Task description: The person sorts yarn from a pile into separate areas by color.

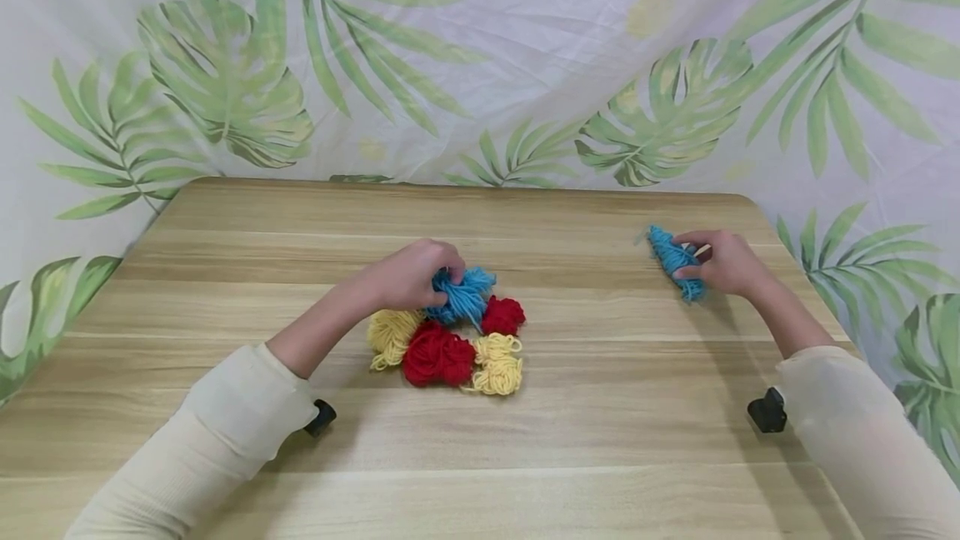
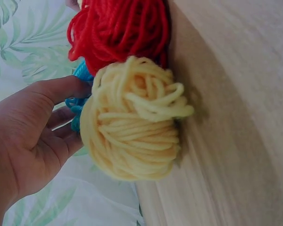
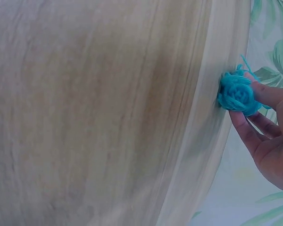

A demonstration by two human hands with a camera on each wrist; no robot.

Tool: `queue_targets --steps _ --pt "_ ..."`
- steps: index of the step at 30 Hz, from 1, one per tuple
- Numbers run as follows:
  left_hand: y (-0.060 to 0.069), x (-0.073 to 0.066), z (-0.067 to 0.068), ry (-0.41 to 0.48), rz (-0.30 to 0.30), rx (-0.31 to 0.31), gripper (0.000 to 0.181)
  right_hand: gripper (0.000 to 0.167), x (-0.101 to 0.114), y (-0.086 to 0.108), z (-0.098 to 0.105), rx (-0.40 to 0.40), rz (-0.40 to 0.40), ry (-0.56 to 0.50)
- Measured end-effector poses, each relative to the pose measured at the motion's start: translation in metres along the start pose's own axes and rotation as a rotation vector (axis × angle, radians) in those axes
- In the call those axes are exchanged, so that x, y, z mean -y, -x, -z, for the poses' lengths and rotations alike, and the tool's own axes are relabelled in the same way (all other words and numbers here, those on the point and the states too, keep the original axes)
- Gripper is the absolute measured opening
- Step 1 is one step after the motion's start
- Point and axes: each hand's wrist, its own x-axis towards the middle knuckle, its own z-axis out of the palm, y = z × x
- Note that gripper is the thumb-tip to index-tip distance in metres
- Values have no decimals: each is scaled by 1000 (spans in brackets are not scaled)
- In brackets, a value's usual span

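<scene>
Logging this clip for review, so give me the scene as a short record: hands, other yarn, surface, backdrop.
left hand: grips the clustered blue yarn bundle
right hand: holds the separate blue yarn bundle
red yarn: larger red bundle, smaller red bundle
yellow yarn: left yellow bundle, right yellow bundle, flanking the larger red bundle
surface: wood-grain table
backdrop: leaf-printed cloth

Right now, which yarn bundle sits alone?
The blue yarn bundle gripped by the right hand; the other five, including the blue one the left hand holds, cluster together.
</scene>
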Motion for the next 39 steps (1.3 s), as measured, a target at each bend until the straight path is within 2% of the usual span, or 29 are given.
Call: queue_targets --steps 6,14,21,27,39 --pt "1 2 5 20 8 -30 14 53 -1 0 1 14 1 2" --pt "0 -2 9 45 24 -79 15 54 -1 1 2 6 1 6" --pt "-2 -3 10 61 37 -149 16 49 0 3 7 21 34 -3" --pt "-8 -6 9 56 33 -187 16 47 -1 3 6 18 51 0" --pt "-23 -12 2 63 31 -223 15 46 -3 0 -1 -50 50 -8"
